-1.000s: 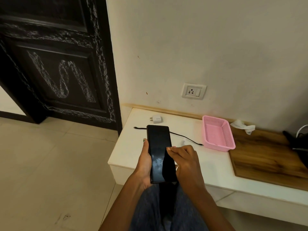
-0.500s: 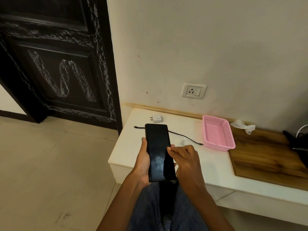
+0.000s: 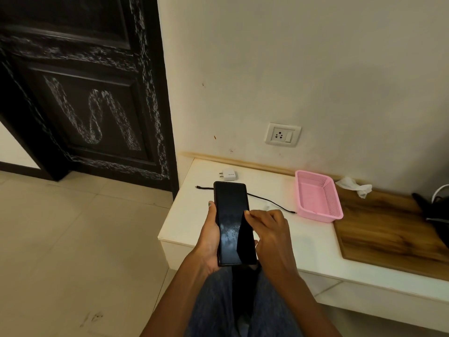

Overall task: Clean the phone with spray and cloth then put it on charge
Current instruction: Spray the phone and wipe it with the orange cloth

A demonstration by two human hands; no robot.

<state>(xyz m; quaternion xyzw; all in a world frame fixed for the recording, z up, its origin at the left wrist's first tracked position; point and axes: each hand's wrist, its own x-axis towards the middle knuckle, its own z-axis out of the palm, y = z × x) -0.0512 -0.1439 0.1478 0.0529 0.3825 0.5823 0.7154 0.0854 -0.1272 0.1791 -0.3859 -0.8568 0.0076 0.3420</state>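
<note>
Up and a touch away from the body goes the phone (image 3: 230,222) since a second ago, its top edge now overlapping the black cable (image 3: 269,202) behind it, while the dark cloth (image 3: 246,242) has crept leftward across the glass. Left hand (image 3: 209,242) grips the phone from below, thumb curled over the left edge, screen facing up above the person's lap. Right hand (image 3: 269,233) pinches the dark cloth against the right half of the screen, fingers bent. Wet droplets show on the lower middle of the glass, just left of the cloth. On the white table (image 3: 194,215) beyond, a white charger plug (image 3: 228,175) lies near the wall, apart from the cable. Right of the cable's end sits a pink basket (image 3: 318,197). Above, a wall socket (image 3: 283,135); past the basket, a crumpled white tissue (image 3: 354,186).
</note>
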